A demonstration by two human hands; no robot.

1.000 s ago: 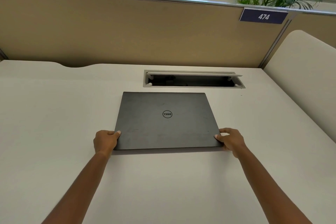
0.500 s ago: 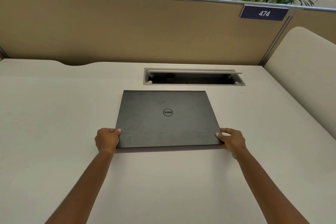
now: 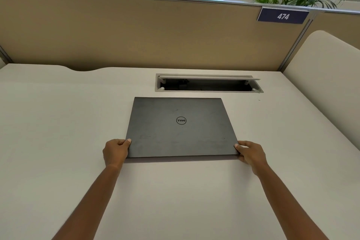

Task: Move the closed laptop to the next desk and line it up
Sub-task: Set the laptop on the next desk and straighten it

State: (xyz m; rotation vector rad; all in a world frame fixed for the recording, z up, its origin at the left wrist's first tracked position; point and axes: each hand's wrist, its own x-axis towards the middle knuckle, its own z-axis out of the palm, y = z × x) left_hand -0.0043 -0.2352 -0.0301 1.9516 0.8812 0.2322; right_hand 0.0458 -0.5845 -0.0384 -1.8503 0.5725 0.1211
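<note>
The closed laptop point(image 3: 181, 128) is gripped at its near corners — left hand point(image 3: 115, 152) and right hand point(image 3: 252, 154) clamped on it — on the desk point(image 3: 58, 142), near the cable hatch point(image 3: 208, 84).

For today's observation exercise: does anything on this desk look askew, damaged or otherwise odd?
Little stands out. The closed laptop lies square to the cable tray, its logo upside down to the viewer. The left hand and right hand grip its near corners. The tray's lid is propped open, and the laptop's lid shows faint smudges.
</note>
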